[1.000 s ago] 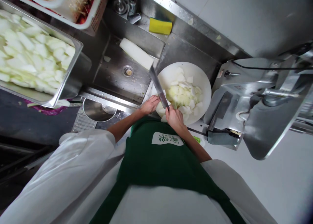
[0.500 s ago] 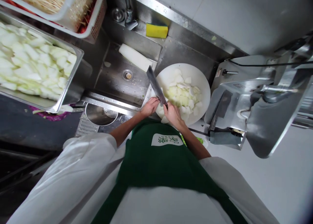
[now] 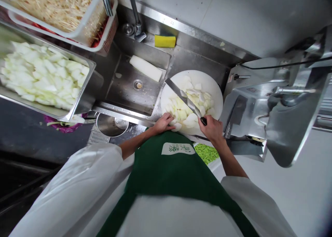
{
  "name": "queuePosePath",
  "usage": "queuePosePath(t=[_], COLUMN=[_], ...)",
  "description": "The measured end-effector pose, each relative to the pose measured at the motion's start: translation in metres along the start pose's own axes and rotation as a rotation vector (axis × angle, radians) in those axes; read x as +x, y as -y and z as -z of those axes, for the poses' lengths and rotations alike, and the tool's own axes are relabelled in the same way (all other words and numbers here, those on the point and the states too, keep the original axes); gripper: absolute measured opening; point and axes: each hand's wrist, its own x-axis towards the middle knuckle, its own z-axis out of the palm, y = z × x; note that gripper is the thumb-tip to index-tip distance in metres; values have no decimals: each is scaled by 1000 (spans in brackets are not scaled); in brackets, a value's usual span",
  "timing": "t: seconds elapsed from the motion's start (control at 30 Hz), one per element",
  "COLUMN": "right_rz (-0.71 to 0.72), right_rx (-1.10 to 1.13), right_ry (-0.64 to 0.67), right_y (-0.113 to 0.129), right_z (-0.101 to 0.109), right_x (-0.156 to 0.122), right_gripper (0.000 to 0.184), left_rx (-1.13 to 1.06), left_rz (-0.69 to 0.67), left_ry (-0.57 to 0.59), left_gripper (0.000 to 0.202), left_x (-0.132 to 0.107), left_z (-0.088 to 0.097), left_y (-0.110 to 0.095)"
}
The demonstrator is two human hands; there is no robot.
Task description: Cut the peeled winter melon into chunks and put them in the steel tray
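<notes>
My right hand point(image 3: 212, 129) is closed round the black handle of a cleaver point(image 3: 181, 95). Its blade slants over the round white cutting board point(image 3: 218, 92), with a couple of pale slices clinging to it. Under and beside the blade lies a heap of cut white vegetable pieces point(image 3: 190, 98), some tinged light green. My left hand point(image 3: 163, 123) rests at the board's near left rim, fingers curled together with the tips against a white vegetable piece point(image 3: 177, 127). A long peeled white vegetable point(image 3: 145, 68) lies in the sink point(image 3: 124, 88) beyond.
A deep steel pan point(image 3: 91, 78) of cut pieces stands left, near baskets of bean sprouts point(image 3: 57, 9). A yellow sponge point(image 3: 165, 41) and faucet point(image 3: 137, 22) are behind the sink. A metal slicing machine point(image 3: 249, 102) stands right. Chopped greens point(image 3: 206, 153) sit below the board.
My right hand has carried the cleaver right, away from my left hand, and slices now show on its blade. My left hand has shifted slightly toward me.
</notes>
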Motion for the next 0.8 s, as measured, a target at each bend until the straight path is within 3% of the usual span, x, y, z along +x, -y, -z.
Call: queuePosePath(t=[0.37,0.57,0.8], right_rz=[-122,-158,-190], right_rx=[28,72,93], right_ry=[-88,-110,-118], right_y=[-16,-13,-10], right_z=[-15,-19,-22], right_x=[-30,-44,-55], right_gripper=[43,43,44], left_rx=[224,231,142], left_rz=[22,-10,-111], left_ry=[178,132,2], left_gripper=[76,50,40], left_x=[2,1,-7], left_z=[2,3,-4], left_y=[-16,-8,4])
